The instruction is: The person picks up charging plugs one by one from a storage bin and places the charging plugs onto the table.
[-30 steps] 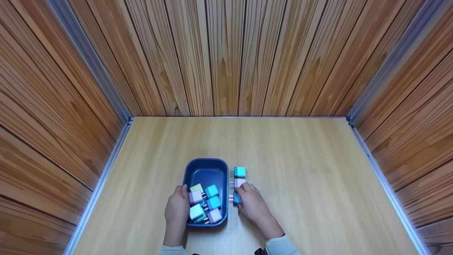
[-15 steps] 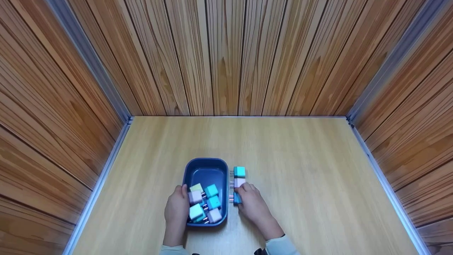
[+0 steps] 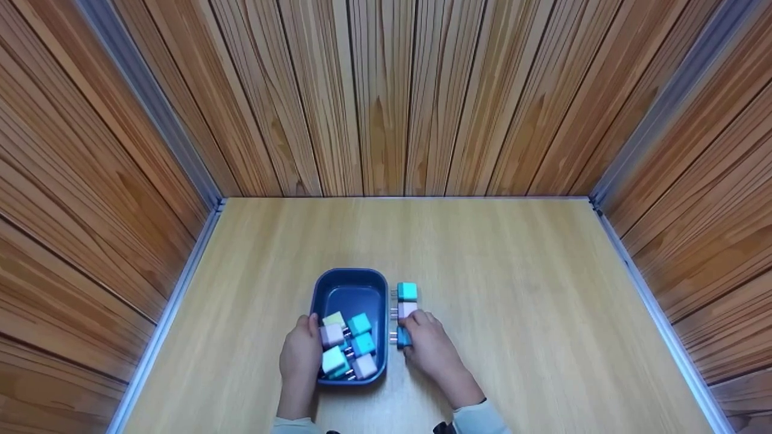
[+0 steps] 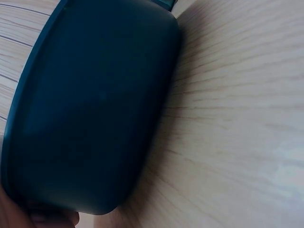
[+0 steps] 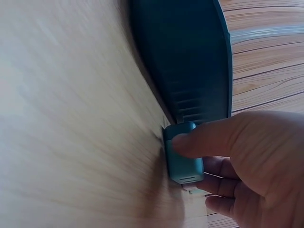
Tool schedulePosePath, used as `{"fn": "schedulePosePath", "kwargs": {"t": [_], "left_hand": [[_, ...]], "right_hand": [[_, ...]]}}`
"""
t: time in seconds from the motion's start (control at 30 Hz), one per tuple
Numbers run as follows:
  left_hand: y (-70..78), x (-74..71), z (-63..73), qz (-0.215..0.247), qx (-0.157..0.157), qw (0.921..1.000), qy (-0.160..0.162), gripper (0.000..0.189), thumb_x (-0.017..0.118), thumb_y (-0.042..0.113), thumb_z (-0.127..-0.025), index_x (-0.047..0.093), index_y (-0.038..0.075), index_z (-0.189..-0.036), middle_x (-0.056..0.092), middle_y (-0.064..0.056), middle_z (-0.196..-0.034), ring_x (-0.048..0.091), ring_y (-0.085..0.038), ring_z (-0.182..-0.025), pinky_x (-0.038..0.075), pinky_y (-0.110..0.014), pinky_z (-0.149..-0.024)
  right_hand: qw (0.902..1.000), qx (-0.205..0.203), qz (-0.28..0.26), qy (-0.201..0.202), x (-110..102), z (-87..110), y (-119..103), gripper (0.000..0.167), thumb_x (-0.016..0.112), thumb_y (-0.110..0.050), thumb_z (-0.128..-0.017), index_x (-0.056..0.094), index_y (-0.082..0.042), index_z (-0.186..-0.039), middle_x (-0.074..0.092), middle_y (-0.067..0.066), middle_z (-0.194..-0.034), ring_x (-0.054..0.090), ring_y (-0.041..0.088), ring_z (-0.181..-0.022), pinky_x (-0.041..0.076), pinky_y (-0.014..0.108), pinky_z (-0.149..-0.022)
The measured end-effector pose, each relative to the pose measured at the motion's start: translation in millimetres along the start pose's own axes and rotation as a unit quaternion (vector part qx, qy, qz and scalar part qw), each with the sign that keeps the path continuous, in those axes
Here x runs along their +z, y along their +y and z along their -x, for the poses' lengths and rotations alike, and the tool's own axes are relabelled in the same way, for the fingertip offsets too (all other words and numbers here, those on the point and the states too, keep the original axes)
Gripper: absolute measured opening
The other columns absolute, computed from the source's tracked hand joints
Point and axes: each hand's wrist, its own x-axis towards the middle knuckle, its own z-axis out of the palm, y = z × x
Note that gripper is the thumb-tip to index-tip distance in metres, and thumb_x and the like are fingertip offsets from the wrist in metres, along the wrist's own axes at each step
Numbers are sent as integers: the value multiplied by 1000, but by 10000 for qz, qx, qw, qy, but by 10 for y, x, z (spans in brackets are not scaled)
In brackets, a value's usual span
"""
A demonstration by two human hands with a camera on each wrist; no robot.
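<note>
At lower centre of the frame, the tray (image 3: 353, 295) is gripped, seemingly for steadiness, by the left hand (image 3: 300, 351), a plug (image 3: 403, 339) pinched by the right hand (image 3: 433, 346).

And it's smooth, fairly matt plastic, by its look, on the tray (image 3: 351, 277); smooth plastic plugs (image 3: 408, 292), too, with shiny metal prongs (image 3: 394, 339)! Wood grain runs across the softly glossy table (image 3: 512, 301); wood-look walls (image 3: 386, 108), dull metallic rails (image 3: 660, 93), matt cloth sleeve (image 3: 480, 418).
</note>
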Motion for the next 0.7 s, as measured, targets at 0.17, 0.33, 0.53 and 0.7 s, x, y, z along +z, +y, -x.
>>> {"fn": "schedulePosePath", "kwargs": {"t": [0.17, 0.33, 0.53, 0.7], "left_hand": [[-28, 6, 22, -30, -51, 10000, -31, 51, 31, 51, -110, 60, 9, -114, 53, -7, -77, 54, -22, -70, 37, -32, -57], [-25, 9, 30, -8, 113, 9999, 113, 50, 33, 49, -110, 61, 8, -111, 54, -6, -75, 54, -21, -68, 36, -32, -56], [-17, 7, 6, 159, 91, 9997, 129, 46, 35, 47, -110, 61, 9, -103, 47, -5, -71, 50, -21, -64, 34, -32, -55], [-22, 2, -33, 534, -119, 9985, -80, 46, 35, 49, -110, 60, 12, -99, 46, -5, -74, 50, -22, -69, 35, -33, -59]], "right_hand": [[10000, -16, 34, -28, -25, 24, -17, 57, 79, -20, -91, 57, -16, -144, 52, -2, -135, 47, 17, -118, 47, 42, -106], [10000, -49, 67, 14, -99, 21, -62, 56, 80, -25, -90, 59, -17, -142, 52, -2, -132, 47, 17, -115, 48, 40, -103], [9996, -166, 132, 162, -164, 6, -124, 51, 78, -25, -93, 60, -17, -140, 54, -1, -131, 49, 17, -117, 48, 41, -104], [9986, -289, 163, 416, -188, -7, -194, 49, 74, -26, -95, 60, -16, -140, 55, 1, -136, 50, 19, -125, 47, 42, -106]]}}
